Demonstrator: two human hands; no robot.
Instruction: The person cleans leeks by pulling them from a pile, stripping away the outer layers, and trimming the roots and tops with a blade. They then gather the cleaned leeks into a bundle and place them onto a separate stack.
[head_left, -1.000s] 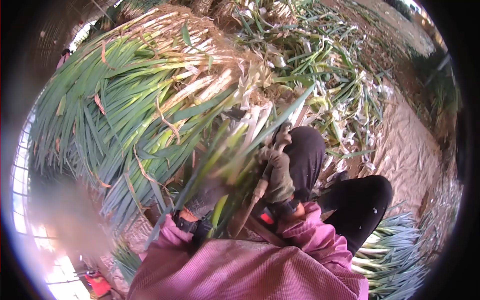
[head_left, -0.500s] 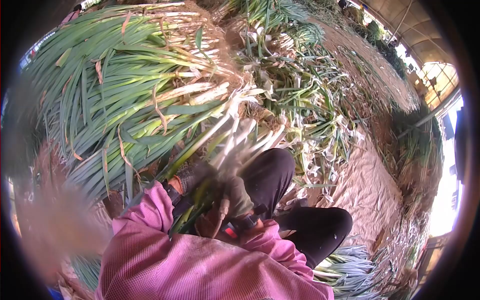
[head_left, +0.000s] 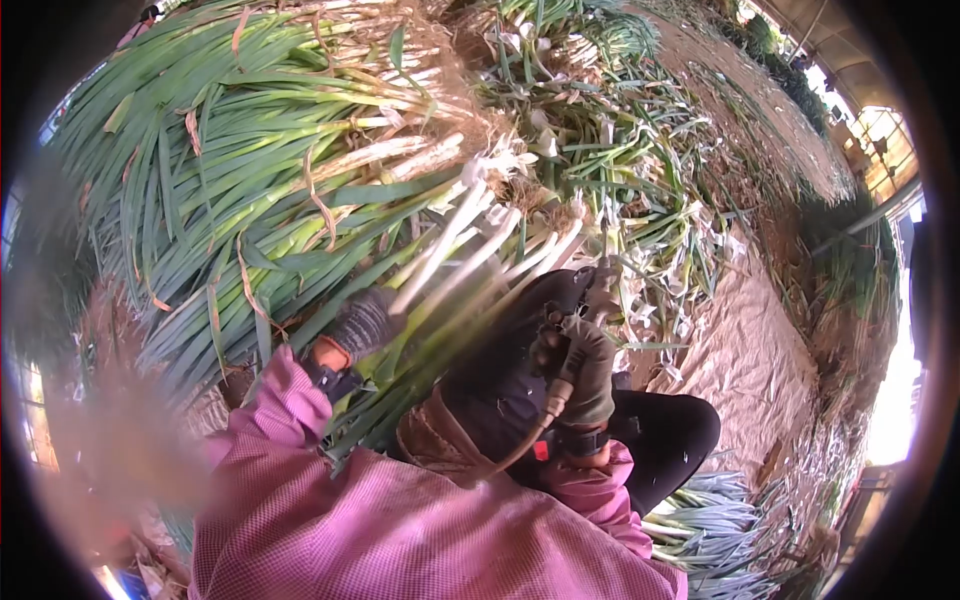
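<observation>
My left hand (head_left: 365, 322), in a grey knit glove, is closed round the stalks of a bunch of green onions (head_left: 445, 310) lying across my lap. The white root ends of the bunch point up and to the right. My right hand (head_left: 582, 365), in a dark glove, grips an air nozzle (head_left: 597, 300) above my right thigh. A brown hose (head_left: 530, 440) runs from the nozzle down to my lap. Motion blurs part of the bunch.
A large pile of green onions (head_left: 230, 180) spreads at the upper left. Loose leaves and peelings (head_left: 640, 190) lie beyond my knees. Brown sheeting (head_left: 740, 360) covers ground at the right. More onions (head_left: 705, 530) lie at the lower right.
My right hand has moved right, away from my left hand, and the nozzle now shows clearly. My left hand has shifted slightly left and up. The bunch is more exposed.
</observation>
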